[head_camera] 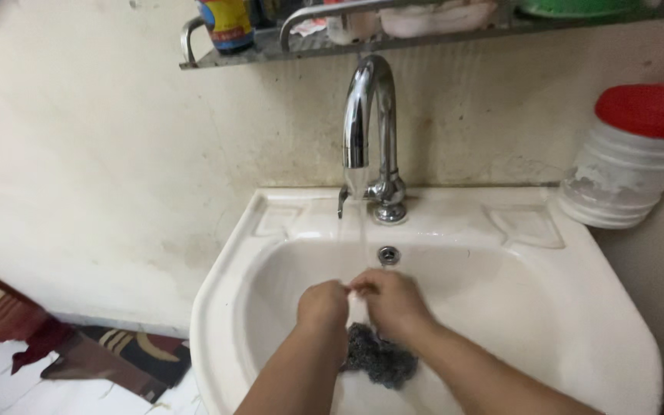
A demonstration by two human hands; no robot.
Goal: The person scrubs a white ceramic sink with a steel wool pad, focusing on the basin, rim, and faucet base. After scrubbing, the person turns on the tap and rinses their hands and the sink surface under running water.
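Both hands meet under the thin stream of water in the middle of the basin: the left hand (323,302) is curled into a narrow grip, and the right hand (388,301) is curled the same way, fingertips of the two touching around something small and pale between them; what that is cannot be told, nor whether either grip truly holds it. The thing nearest to them is the grey steel-wool scrubber (379,356), which lies in the bowl just below and toward the person from the grips, partly under the right wrist and just beside the left forearm. It is a loose clump, slightly longer from upper left to lower right, and the right hand is the nearer. Outward, the white sink (616,323) carries a chrome tap (368,131) at its back, with the overflow hole just under it. A white tub with a red lid (633,154) stands at the right, a metal shelf (424,38) with bottles hangs above, and a patterned mat (109,357) lies on the floor at the left.
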